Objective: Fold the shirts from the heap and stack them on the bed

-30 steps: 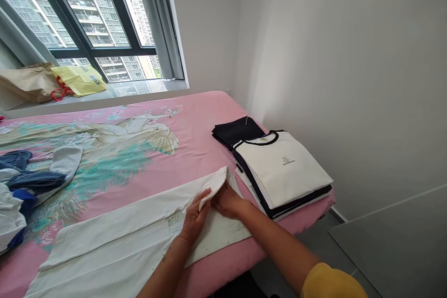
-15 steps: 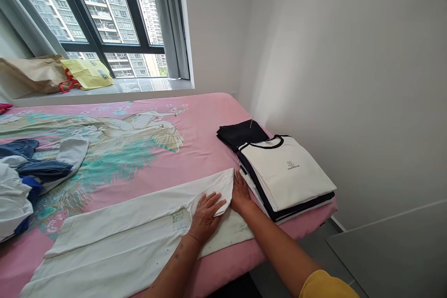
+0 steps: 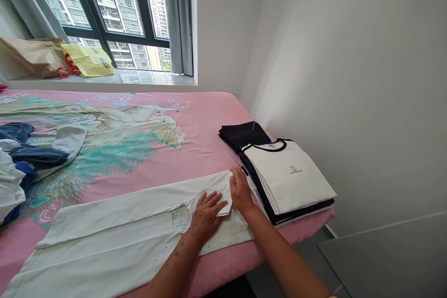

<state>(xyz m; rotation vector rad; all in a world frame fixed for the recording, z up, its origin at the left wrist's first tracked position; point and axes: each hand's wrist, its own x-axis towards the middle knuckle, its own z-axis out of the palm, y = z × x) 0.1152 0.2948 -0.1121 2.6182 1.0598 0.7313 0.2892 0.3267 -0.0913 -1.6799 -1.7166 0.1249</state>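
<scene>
A long white garment [image 3: 115,237], which looks like trousers, lies flattened across the near side of the bed, with a lengthwise fold and a greenish printed patch. My left hand [image 3: 206,216] rests flat on its right part, fingers stretched out over a folded-over flap. At the garment's right end my right hand [image 3: 240,192] has its fingers bent over the upper corner of the fold; the thumb is hidden. Just right of that hand sits a stack of folded clothes, topped by a white T-shirt [image 3: 296,179] with a black collar and a small print.
Folded black clothing [image 3: 244,134] lies behind the stack. Crumpled jeans [image 3: 38,154] and white clothing [image 3: 12,184] are heaped at left on the pink bedsheet [image 3: 206,125]. A yellow bag [image 3: 92,61] and brown paper bag [image 3: 35,56] stand on the windowsill. A wall rises at right.
My right hand's fingers have shifted slightly left and up onto the garment's end corner. My left hand stays on the cloth. The view has tilted slightly downward.
</scene>
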